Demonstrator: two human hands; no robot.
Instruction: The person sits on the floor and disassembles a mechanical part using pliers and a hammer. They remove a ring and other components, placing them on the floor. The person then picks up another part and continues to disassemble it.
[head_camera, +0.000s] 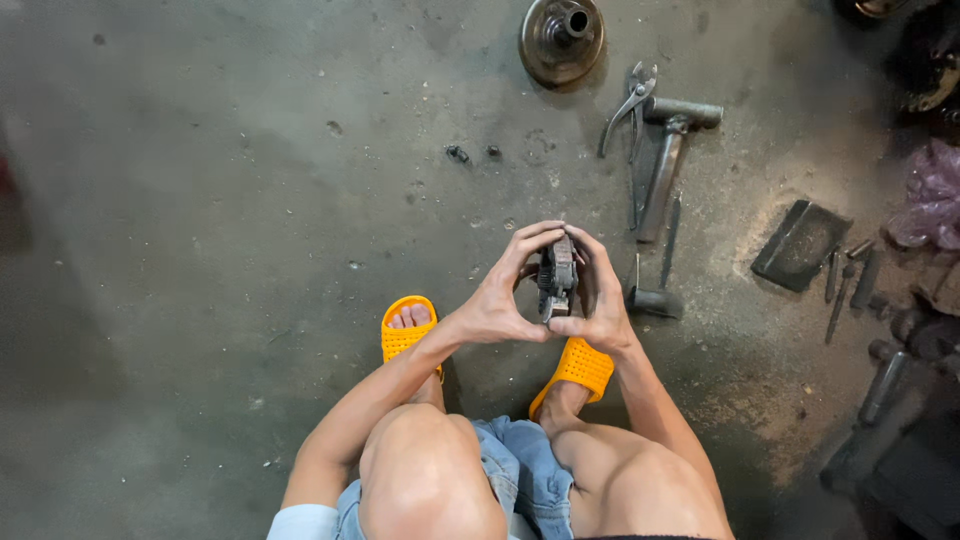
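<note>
Holding small dark metal part (557, 277) between both hands, above concrete floor (220, 200). Your left hand (497, 305) and right hand (603, 305) fingers pinching part. Looks mid-inspection; next move needs firm grip. Hammer (668, 150) nearby.

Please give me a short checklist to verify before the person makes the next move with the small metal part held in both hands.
1. Both hands on the metal part: left hand and right hand grip it. Ok.
2. Part held clear of the floor: ok.
3. Feet protected: open orange slippers. Not ok.
4. Hammer and pliers lying near: ok.
5. Part's condition: too small to see. Cannot tell.
</note>
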